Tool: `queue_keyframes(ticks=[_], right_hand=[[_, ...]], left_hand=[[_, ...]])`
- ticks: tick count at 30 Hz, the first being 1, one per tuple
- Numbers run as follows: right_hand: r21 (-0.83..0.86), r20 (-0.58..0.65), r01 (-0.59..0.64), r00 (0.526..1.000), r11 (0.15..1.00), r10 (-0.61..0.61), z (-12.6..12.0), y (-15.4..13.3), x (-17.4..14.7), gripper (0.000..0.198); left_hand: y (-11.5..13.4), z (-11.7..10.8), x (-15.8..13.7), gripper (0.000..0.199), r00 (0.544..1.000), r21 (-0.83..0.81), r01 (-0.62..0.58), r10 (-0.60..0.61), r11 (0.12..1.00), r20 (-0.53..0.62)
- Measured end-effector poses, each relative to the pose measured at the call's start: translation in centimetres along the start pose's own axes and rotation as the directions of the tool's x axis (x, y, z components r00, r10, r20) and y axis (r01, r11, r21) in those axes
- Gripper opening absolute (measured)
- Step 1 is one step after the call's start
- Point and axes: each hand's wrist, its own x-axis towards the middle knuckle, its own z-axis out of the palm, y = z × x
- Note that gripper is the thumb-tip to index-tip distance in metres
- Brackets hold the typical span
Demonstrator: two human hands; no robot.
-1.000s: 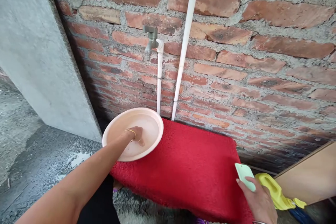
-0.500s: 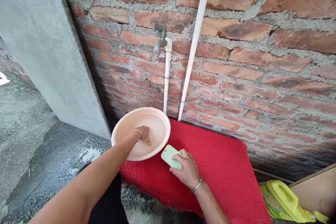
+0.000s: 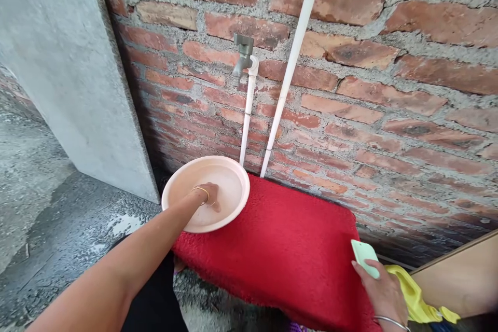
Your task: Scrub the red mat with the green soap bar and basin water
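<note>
My left hand (image 3: 211,194) reaches into a pale pink plastic basin (image 3: 175,179) of cloudy water. Its fingers are under the surface, and their shape and anything in them are hard to make out. At the right end of a red fluffy cloth (image 3: 288,238), my right hand (image 3: 383,285) is closed around a light green scrub brush (image 3: 363,253). The brush's smooth back with a small hole faces up; its underside is hidden. The basin stands on the left end of the cloth, which drapes over a low support.
A metal tap (image 3: 243,59) on a white pipe (image 3: 248,109) rises behind the basin, beside a taller white pipe (image 3: 295,52). A brick wall (image 3: 342,78) closes the back. A grey slab (image 3: 89,72) leans at left; a yellow jug (image 3: 418,298) is partly behind my right hand.
My right hand has moved right with the brush, from beside the basin to the cloth's far right end. My left hand stays in the basin. The view has shifted slightly.
</note>
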Motion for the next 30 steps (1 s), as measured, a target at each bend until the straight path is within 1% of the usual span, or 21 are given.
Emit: queue_keyframes(ticks=[2,4,6,8,10,11,14,16,17,18,19,20,21,23,25,26,28,30], right_hand=[[0.0,-0.019,-0.021,1.0,1.0,0.021,-0.6,0.7,-0.4,0.054],[0.042,-0.001,0.019,1.0,0.999,-0.019,-0.3,-0.7,-1.3,0.053],[0.118,0.049,0.089,0.994,0.989,-0.095,0.8,-3.8,-2.5,0.051],[0.204,0.103,0.173,0.975,0.963,-0.197,2.5,-7.9,-3.9,0.049],[0.27,0.138,0.274,0.938,0.923,-0.318,4.6,-12.3,-5.6,0.045],[0.29,0.155,0.329,0.911,0.899,-0.383,5.7,-14.4,-6.6,0.04],[0.294,0.204,0.489,0.807,0.821,-0.554,8.7,-19.8,-9.5,0.026],[0.257,0.222,0.577,0.745,0.775,-0.629,10.0,-22.1,-10.8,0.023],[0.233,0.227,0.606,0.726,0.76,-0.649,10.4,-22.7,-11.1,0.023],[0.212,0.23,0.623,0.717,0.753,-0.658,10.7,-23.0,-11.1,0.024],[0.196,0.234,0.625,0.718,0.756,-0.655,10.7,-22.8,-10.7,0.024],[0.185,0.238,0.612,0.731,0.768,-0.64,10.6,-22.2,-10.0,0.024],[0.176,0.238,0.586,0.754,0.791,-0.612,10.2,-21.3,-9.0,0.024],[0.152,0.226,0.497,0.824,0.854,-0.52,9.0,-18.5,-6.3,0.028],[0.104,0.197,0.378,0.899,0.92,-0.391,7.2,-14.6,-3.4,0.035],[0.075,0.174,0.318,0.929,0.945,-0.326,6.2,-12.4,-2.0,0.039],[0.028,0.11,0.215,0.97,0.976,-0.217,4.1,-7.9,0.3,0.047],[-0.007,0.045,0.119,0.992,0.993,-0.118,2.2,-3.8,1.7,0.051]], left_hand=[[0.1,-0.1,-0.1,0.086,1.0,0.006,-0.005,0.005,1.0,0.009],[0.1,-0.2,-0.1,0.087,1.0,0.01,-0.008,0.008,1.0,0.018],[0.1,-0.2,0.0,0.088,1.0,0.013,-0.008,0.008,1.0,0.018],[0.1,-0.2,0.0,0.088,1.0,0.016,-0.007,0.007,1.0,0.015],[0.1,-0.2,0.0,0.089,1.0,0.016,-0.005,0.004,1.0,0.017],[0.1,-0.2,0.0,0.09,1.0,0.016,-0.002,0.002,1.0,0.02],[0.0,-0.2,-0.1,0.092,1.0,0.007,0.003,-0.003,1.0,0.026],[0.0,-0.2,-0.2,0.093,1.0,0.001,0.004,-0.004,1.0,0.027],[-0.1,-0.2,-0.2,0.095,1.0,0.0,0.005,-0.005,1.0,0.025],[-0.1,-0.1,-0.2,0.096,1.0,0.001,0.005,-0.005,1.0,0.023],[-0.1,-0.1,-0.2,0.096,1.0,0.003,0.004,-0.004,1.0,0.021],[-0.2,-0.1,-0.1,0.097,1.0,0.005,0.004,-0.004,1.0,0.021],[-0.2,-0.1,-0.1,0.096,1.0,0.005,0.004,-0.004,1.0,0.022],[-0.2,0.0,0.0,0.094,1.0,0.002,0.006,-0.007,1.0,0.026],[-0.3,0.0,0.1,0.091,1.0,-0.004,0.008,-0.008,1.0,0.026],[-0.3,0.0,0.2,0.089,1.0,-0.007,0.007,-0.007,1.0,0.022],[-0.3,0.1,0.2,0.087,1.0,-0.014,0.005,-0.005,1.0,0.009],[-0.3,0.2,0.3,0.086,1.0,-0.017,0.006,-0.006,1.0,0.0]])
